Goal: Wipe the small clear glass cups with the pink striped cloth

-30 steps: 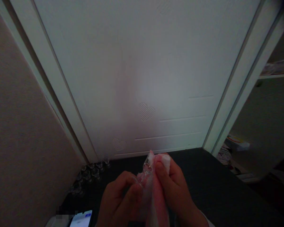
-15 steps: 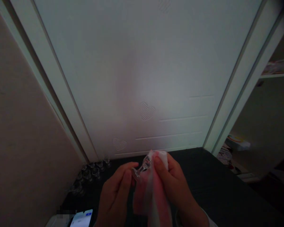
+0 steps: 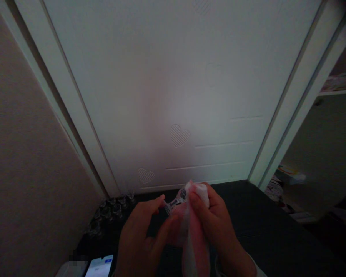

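My left hand (image 3: 141, 236) pinches the base of a small clear stemmed glass (image 3: 175, 201) between thumb and fingertips. My right hand (image 3: 216, 223) is closed round a pink and white cloth (image 3: 194, 234), which is bunched over the glass's bowl end. Both hands are held low at the middle of the view, above a dark table (image 3: 262, 227). The cloth hangs down out of the bottom of the view.
Several small clear glasses (image 3: 109, 211) stand in the table's far left corner. A lit phone (image 3: 99, 266) lies at the bottom left. A white door with heart marks (image 3: 180, 135) stands behind; a beige wall is at left, shelves (image 3: 288, 173) at right.
My left fingers have shifted from wrapping the glass to pinching its base, with the thumb stretched forward. The glass's stem shows more. The right hand and cloth have stayed nearly in place.
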A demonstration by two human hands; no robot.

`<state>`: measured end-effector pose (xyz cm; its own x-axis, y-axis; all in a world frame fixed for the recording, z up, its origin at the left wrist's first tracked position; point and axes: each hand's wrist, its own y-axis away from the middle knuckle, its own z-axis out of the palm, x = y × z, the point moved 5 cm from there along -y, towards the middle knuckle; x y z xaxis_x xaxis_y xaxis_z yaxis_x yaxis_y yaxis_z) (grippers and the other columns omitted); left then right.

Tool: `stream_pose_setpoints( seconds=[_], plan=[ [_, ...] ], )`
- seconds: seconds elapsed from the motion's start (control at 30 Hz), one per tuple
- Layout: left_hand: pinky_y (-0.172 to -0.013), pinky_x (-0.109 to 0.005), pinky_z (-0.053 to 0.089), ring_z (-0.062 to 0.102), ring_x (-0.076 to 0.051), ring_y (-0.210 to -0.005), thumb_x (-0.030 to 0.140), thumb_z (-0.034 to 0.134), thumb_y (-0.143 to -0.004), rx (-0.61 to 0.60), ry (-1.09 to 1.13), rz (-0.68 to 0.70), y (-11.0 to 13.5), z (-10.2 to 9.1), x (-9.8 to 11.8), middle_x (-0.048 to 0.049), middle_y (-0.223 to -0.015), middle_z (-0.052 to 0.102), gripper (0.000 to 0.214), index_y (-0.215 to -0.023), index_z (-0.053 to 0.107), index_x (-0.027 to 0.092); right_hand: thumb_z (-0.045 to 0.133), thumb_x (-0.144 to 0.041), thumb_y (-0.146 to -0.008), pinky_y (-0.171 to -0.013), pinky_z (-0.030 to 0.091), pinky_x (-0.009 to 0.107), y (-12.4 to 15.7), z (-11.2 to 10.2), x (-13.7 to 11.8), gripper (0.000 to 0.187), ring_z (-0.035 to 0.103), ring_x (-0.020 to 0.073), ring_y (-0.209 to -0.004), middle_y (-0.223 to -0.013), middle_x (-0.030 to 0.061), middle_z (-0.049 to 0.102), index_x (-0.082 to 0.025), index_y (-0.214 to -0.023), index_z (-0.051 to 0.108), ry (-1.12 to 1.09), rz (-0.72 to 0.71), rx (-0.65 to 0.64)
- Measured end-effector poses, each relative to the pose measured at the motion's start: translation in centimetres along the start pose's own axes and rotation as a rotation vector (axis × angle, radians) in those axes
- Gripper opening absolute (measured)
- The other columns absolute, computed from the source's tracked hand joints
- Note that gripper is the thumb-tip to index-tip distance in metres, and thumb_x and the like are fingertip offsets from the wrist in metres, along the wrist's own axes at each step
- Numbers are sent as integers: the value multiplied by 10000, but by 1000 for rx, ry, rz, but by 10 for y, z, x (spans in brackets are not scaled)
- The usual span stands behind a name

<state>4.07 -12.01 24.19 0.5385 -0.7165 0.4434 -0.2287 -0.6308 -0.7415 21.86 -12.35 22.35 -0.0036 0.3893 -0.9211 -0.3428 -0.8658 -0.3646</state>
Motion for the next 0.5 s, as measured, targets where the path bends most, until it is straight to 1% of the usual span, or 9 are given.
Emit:
stream_pose_setpoints(
  seconds=[0.1, 0.2, 0.27, 0.37, 0.5],
  plan=[
    [-719, -261, 594, 709, -180, -732, 362, 740, -858, 48, 46, -26, 1, -2, -5, 15, -845, 751, 235, -1068, 706, 262, 712, -361, -758, -561, 423, 249, -1, 0, -3, 179, 512, 149, -598, -655, -17, 602, -189, -740, 663, 24, -10, -31],
    [-697, -262, 593, 707, -179, -707, 334, 774, -822, 27, 85, -68, 0, -4, -7, 22, -820, 753, 249, -1057, 725, 268, 720, -318, -727, -560, 423, 251, -2, 0, -6, 138, 520, 148, -585, -644, -21, 615, -190, -730, 669, 52, -12, -59],
    [-691, -277, 596, 710, -189, -705, 331, 785, -802, 10, 102, -98, -2, -5, -7, 12, -817, 763, 255, -1044, 741, 261, 719, -319, -733, -546, 410, 248, -2, 0, -7, 146, 503, 140, -561, -618, -28, 600, -190, -700, 659, 73, -20, -71],
    [-710, -307, 596, 711, -209, -730, 319, 788, -783, -24, 123, -152, -2, -3, -9, -5, -835, 769, 244, -1017, 755, 261, 699, -385, -787, -517, 389, 242, -1, -1, -7, 232, 474, 131, -539, -596, -31, 569, -187, -679, 644, 86, -34, -68],
    [-723, -312, 586, 696, -212, -731, 328, 787, -778, -37, 173, -177, 2, -1, -11, 1, -824, 754, 226, -995, 749, 278, 639, -565, -856, -501, 399, 239, 1, -2, -3, 419, 475, 134, -536, -596, -22, 553, -182, -687, 633, 31, -10, -50]
  ],
)
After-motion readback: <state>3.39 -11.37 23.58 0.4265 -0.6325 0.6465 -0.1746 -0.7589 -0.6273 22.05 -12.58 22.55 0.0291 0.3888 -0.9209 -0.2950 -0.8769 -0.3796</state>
